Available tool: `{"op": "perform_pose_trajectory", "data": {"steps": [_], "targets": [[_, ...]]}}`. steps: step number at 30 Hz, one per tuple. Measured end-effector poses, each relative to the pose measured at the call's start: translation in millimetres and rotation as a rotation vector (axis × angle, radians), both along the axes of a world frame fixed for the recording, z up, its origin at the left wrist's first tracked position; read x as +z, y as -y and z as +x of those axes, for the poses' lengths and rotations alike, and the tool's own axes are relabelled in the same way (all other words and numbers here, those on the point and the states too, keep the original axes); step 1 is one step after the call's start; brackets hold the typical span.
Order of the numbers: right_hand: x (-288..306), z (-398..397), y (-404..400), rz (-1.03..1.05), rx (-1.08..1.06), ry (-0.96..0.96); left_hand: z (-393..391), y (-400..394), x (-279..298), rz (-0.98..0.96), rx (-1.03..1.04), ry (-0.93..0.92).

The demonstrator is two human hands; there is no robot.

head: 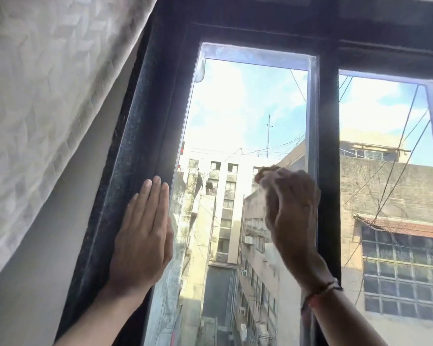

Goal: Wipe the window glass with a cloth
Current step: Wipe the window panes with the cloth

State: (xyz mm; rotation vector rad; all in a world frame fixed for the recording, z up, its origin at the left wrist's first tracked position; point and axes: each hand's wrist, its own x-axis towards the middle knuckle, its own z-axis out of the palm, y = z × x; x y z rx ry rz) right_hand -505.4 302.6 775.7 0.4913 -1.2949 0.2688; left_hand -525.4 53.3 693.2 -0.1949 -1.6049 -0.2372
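The right hand (289, 211), closed on a barely visible cloth (266, 171), rubs mid-height on the window glass (225, 116); the left hand (143, 231) lies flat and empty at the glass's left edge. The glass's top edge looks hazy, so the wiping seems unfinished.

Dark window frame (145, 156) carried the glass pane (235, 116). Left hand (143, 236) lay flat against frame's left upright, fingers extended. Right hand (289, 211) pressed cloth (266, 172) to the pane.
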Motion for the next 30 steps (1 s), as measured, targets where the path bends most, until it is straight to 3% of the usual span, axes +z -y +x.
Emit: {"op": "perform_pose_trajectory", "data": {"steps": [2,3,6,8,10,13,15,18,21,24,27,30], "targets": [[19.8,-1.5,18.8,-0.195,0.050,-0.024,-1.7,1.5,1.4,-0.002,0.005,-0.012],[8.1,-6.2,32.1,-0.148,0.044,-0.003,-2.3,1.6,2.0,-0.002,0.004,-0.014],[-72.6,-12.1,42.1,0.329,-0.040,0.052,-1.3,2.9,1.7,-0.013,0.003,-0.016],[-88.6,-8.0,9.6,0.516,-0.144,0.011,0.2,5.0,0.2,-0.045,-0.004,-0.006],[-61.0,-3.0,-16.0,0.428,-0.149,-0.012,1.8,6.6,-2.5,-0.092,-0.023,0.002],[4.5,2.6,-8.7,-0.018,-0.037,-0.033,2.7,7.1,-3.7,-0.099,-0.018,0.013],[13.6,-4.0,27.7,-0.139,-0.030,-0.028,1.8,7.2,-1.6,-0.104,-0.020,0.008],[-52.3,-16.8,63.3,0.180,-0.158,-0.013,-0.1,10.2,-1.9,-0.107,-0.009,0.004],[-106.2,-13.7,19.8,0.437,-0.360,0.009,1.6,8.8,-0.7,-0.103,0.015,0.003],[-82.5,-8.1,-17.9,0.313,-0.447,-0.005,4.3,6.9,-4.8,-0.094,-0.002,-0.002],[-14.6,-6.4,-2.4,0.072,-0.420,-0.022,2.0,7.7,-5.6,-0.088,-0.006,-0.014],[8.0,-14.8,37.8,0.079,-0.318,-0.060,-0.9,9.2,-1.3,-0.095,0.015,-0.026]]}}
